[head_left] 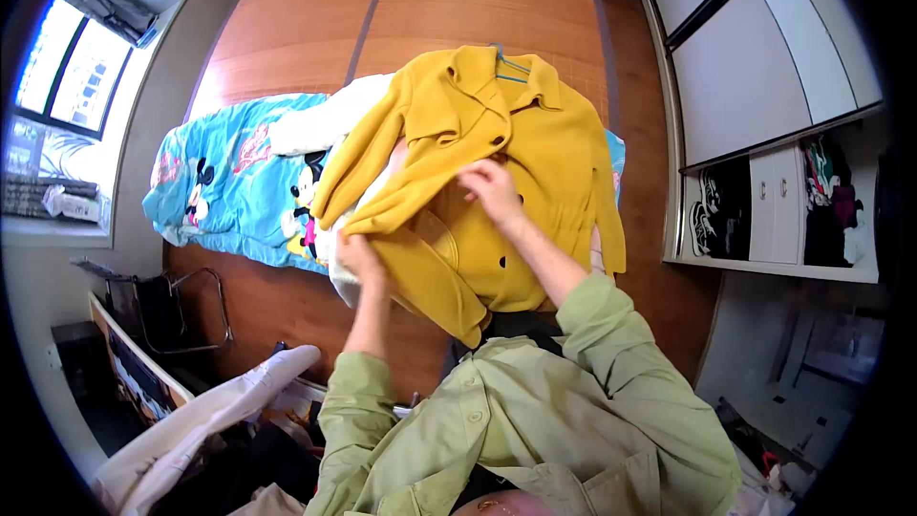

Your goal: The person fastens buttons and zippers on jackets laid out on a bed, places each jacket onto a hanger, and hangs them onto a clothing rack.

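A yellow coat (564,162) with dark buttons lies spread out, a blue hanger (513,67) showing in its collar. My left hand (361,258) is closed on the coat's front edge near the cuff of the sleeve on the left, lifting that flap. Over the middle of the coat, close to a button, is my right hand (489,189), its fingers curled; whether they grip any cloth is too small to tell. Beneath the coat lie white clothing (330,119) and a blue cartoon-print quilt (244,167).
The bed mat (468,0) stretches out behind the coat. A window (72,76) and a folding chair (181,311) are at the left. An open-shelved wardrobe (774,201) stands at the right. Piled clothes (210,420) lie at the lower left.
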Motion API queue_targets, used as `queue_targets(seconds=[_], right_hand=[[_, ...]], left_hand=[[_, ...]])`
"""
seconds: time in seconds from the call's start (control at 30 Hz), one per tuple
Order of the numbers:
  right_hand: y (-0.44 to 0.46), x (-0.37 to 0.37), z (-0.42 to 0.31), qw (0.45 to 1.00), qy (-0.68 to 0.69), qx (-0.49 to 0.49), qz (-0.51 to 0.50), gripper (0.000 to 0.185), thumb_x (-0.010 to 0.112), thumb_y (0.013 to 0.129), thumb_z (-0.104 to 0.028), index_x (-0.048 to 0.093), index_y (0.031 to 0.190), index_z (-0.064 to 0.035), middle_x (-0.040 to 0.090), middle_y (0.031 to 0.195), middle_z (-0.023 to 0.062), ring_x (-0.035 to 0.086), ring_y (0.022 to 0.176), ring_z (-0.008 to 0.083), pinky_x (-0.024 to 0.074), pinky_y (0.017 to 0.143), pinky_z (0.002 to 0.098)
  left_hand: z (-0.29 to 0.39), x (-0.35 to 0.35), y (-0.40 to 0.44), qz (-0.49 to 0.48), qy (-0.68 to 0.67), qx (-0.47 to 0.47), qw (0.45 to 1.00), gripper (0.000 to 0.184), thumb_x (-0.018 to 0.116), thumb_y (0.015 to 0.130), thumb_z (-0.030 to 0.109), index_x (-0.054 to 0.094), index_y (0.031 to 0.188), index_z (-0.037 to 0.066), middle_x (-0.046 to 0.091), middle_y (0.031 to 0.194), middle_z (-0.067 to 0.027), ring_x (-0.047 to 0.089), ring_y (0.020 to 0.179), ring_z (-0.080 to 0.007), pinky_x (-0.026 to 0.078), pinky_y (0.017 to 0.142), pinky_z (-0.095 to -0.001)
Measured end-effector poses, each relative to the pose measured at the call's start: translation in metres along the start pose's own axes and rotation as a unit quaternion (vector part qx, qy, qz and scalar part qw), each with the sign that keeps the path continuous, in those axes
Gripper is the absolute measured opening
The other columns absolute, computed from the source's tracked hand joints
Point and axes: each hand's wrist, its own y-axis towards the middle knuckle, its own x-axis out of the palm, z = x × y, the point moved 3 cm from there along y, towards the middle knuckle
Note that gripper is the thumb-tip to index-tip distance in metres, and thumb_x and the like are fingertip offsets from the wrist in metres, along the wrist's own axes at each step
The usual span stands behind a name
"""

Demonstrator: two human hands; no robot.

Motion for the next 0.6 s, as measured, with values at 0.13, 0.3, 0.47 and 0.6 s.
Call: queue_targets(seconds=[0.13, 0.3, 0.47, 0.6], right_hand=[[0.051, -0.107, 0.037, 0.898, -0.411, -0.068, 0.14, 0.031, 0.059, 0.085, -0.019, 0.058, 0.112, -0.0045, 0.054, 0.122, 0.011, 0.049, 0.113, 0.0265, 0.042, 0.09, 0.0398], [0.086, -0.099, 0.012, 0.788, -0.602, -0.05, -0.118, 0.042, 0.053, 0.089, -0.031, 0.052, 0.125, -0.008, 0.044, 0.135, 0.0126, 0.032, 0.132, 0.0312, 0.0285, 0.103, 0.0516], [0.114, -0.08, 0.043, 0.814, -0.538, -0.097, -0.195, 0.041, 0.051, 0.09, -0.035, 0.053, 0.119, -0.0067, 0.051, 0.127, 0.0139, 0.039, 0.126, 0.0307, 0.0227, 0.106, 0.054], [0.123, -0.085, 0.033, 0.8, -0.523, -0.094, -0.278, 0.039, 0.052, 0.086, -0.031, 0.055, 0.111, -0.0012, 0.058, 0.114, 0.0169, 0.048, 0.116, 0.0295, 0.021, 0.109, 0.0496]], left_hand=[[-0.026, -0.016, 0.045, -0.07, 0.027, 0.02, 0.997, 0.028, 0.046, 0.083, 0.004, 0.062, 0.105, -0.002, 0.066, 0.099, -0.0096, 0.06, 0.088, -0.017, 0.046, 0.08, -0.0279], [-0.036, 0.003, 0.052, -0.116, 0.295, 0.031, 0.948, 0.033, 0.053, 0.082, 0.003, 0.056, 0.115, 0.0, 0.064, 0.102, -0.0163, 0.059, 0.096, -0.0275, 0.044, 0.087, -0.0361], [0.032, 0.074, 0.024, -0.275, 0.507, 0.3, 0.76, 0.057, 0.06, 0.069, -0.003, 0.049, 0.124, 0.003, 0.053, 0.122, -0.0218, 0.046, 0.118, -0.0382, 0.038, 0.099, -0.0437], [0.073, 0.17, -0.033, -0.486, 0.369, 0.349, 0.711, 0.078, 0.064, 0.063, -0.002, 0.038, 0.136, 0.007, 0.045, 0.134, -0.0198, 0.04, 0.125, -0.0382, 0.034, 0.106, -0.0432]])
